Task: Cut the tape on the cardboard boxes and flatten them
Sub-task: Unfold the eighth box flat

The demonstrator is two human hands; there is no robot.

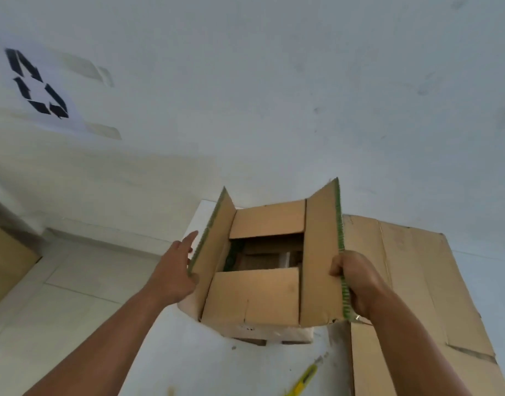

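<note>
L hand (174, 271), R hand (358, 281): both bare.

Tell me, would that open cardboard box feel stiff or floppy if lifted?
Probably fairly stiff: the box holds a square shape. Its open flaps likely swing; the right hand grips the right flap upright. Likely light for its size, though something indistinct sits inside.

head view, forward-down, close over box (262, 270)

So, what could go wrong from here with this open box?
Only the right hand grips a flap. The left hand is open beside the other one, so the box may twist or slip. The yellow knife lies between the forearms and could be knocked.
</note>
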